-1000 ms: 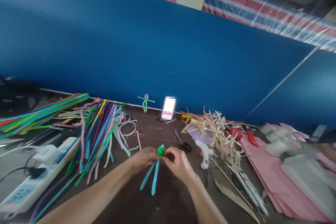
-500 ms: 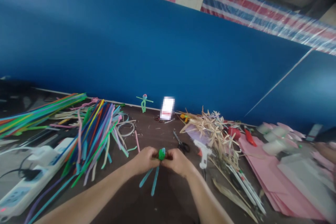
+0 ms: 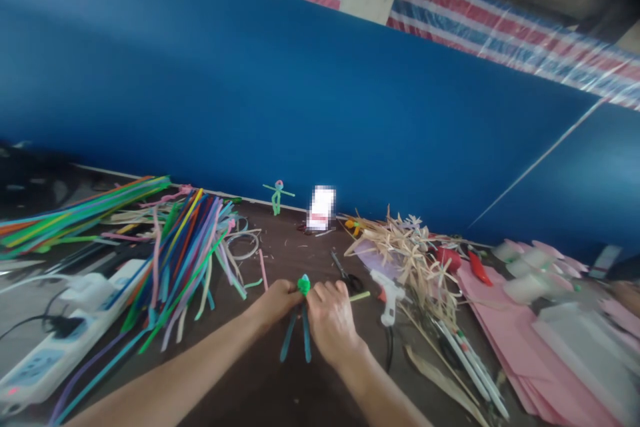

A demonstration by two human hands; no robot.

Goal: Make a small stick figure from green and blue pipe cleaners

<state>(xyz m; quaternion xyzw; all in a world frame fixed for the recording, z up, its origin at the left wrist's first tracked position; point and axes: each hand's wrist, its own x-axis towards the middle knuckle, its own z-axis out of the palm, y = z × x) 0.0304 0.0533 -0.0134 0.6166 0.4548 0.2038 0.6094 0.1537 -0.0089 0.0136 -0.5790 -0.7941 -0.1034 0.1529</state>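
Note:
Between my hands is a small pipe-cleaner figure (image 3: pixel 303 285) with a bright green, lumpy top. Two blue pipe-cleaner ends hang below it, side by side. My left hand (image 3: pixel 278 299) pinches it from the left with thumb and fingers. My right hand (image 3: pixel 330 317) is closed on its right side, back of the hand facing up. A yellow-green pipe-cleaner end (image 3: pixel 360 295) sticks out past the right knuckles. The fingertips of the right hand are partly hidden. Just beyond that hand lie scissors (image 3: pixel 345 271). A finished-looking green pipe-cleaner doll (image 3: pixel 277 198) stands near the wall.
Bundled coloured pipe cleaners (image 3: pixel 187 253) and a power strip (image 3: pixel 65 340) lie left. On the right are a white glue gun (image 3: pixel 387 293), straw-coloured woven pieces (image 3: pixel 410 247), pink sheets (image 3: pixel 505 327) and markers (image 3: pixel 467 360). A blurred screen (image 3: pixel 321 207) stands against the blue wall.
My right hand has rolled over so its back faces up, and the yellow-green end now shows beside it. The blue ends have swung rightward, hanging more upright.

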